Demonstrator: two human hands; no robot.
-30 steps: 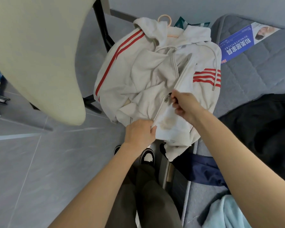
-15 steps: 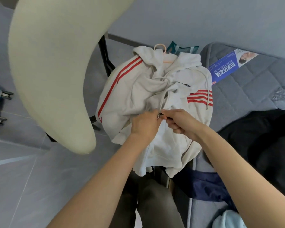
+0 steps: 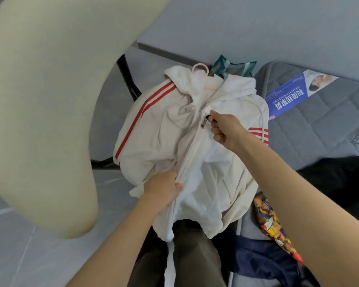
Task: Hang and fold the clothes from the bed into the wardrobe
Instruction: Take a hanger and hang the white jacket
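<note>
Off the left edge of the bed [image 3: 319,125], I held the white jacket [image 3: 153,141] on its hanger [image 3: 199,67], left hand [image 3: 164,189] clenched low on its front to keep the zip [image 3: 192,154] taut, right hand [image 3: 224,129] pinching the zip pull [image 3: 203,123] high up, likely to close it.

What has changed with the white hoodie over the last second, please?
The right-hand grip has drawn the zipper up the white hoodie towards the collar. The left-hand grip dropped back to hold the zip's lower part. The hoodie stays on its pink hanger.
</note>
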